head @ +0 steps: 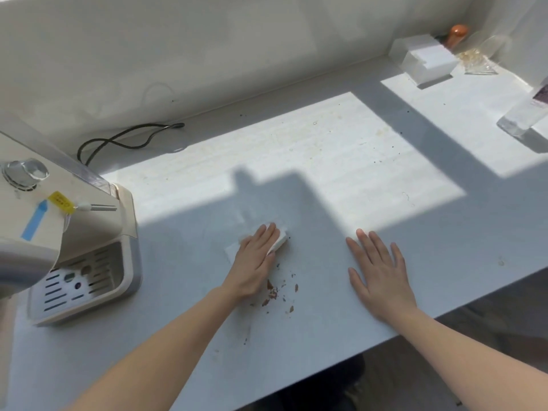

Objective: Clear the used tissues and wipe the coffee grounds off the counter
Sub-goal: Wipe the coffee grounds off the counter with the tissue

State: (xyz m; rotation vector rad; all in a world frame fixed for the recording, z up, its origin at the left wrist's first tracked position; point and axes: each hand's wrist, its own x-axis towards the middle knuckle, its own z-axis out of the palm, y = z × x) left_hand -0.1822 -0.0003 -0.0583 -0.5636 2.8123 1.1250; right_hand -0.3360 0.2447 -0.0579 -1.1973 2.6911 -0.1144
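Head view, read left to right. At 9 o'clock stands a cream coffee machine (68,229) with its slotted drip tray (80,280). A black cable (127,140) loops behind it at 11 o'clock, against the wall.

Centre: the left hand (255,259) lies palm down with its fingers straight and together, pressing on a white block (281,242). Only the block's far-right end shows past the fingertips, and whether it is a sponge or a folded tissue cannot be told. A thin white sheet (232,250) shows flat at 9 o'clock of this hand, partly under it.

The coffee grounds (275,292) are a scatter of brown flecks on the pale surface (326,161). They lie at 5 o'clock of the left hand, just beside its wrist and uncovered, and at 9 o'clock of the right hand, apart from it.

The right hand (381,274) rests flat on the surface with fingers spread, holding nothing. It lies well apart from the block.

At 1 to 2 o'clock: stacked white blocks (427,60), an orange-topped object (457,34) and a clear bottle (522,114).
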